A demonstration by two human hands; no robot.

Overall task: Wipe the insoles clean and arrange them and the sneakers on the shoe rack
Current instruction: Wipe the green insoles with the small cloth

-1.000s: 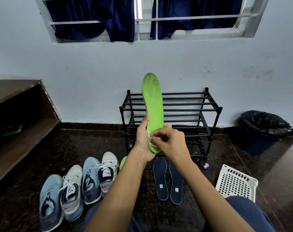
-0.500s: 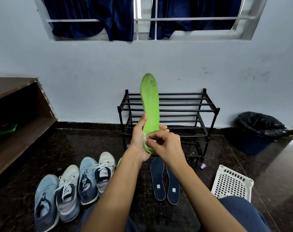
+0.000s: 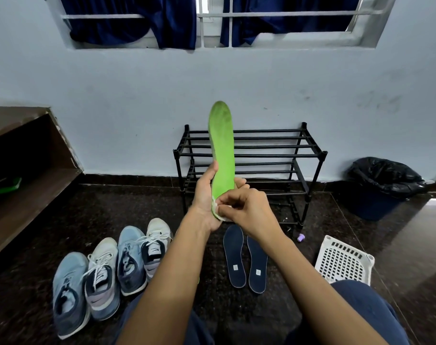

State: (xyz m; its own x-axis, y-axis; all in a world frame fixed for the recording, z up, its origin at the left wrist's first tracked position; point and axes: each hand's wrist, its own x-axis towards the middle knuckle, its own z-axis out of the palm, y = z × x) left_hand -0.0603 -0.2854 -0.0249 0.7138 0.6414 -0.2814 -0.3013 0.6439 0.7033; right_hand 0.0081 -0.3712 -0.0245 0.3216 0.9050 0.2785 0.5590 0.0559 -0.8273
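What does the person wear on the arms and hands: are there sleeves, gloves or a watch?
The left forearm and the right forearm are bare to the picture's edge; no sleeve shows. The left hand and the right hand wear no gloves, and no watch or bracelet shows at either wrist. I see no ring on the visible fingers. Below the arms, dark blue trousers cover the legs.
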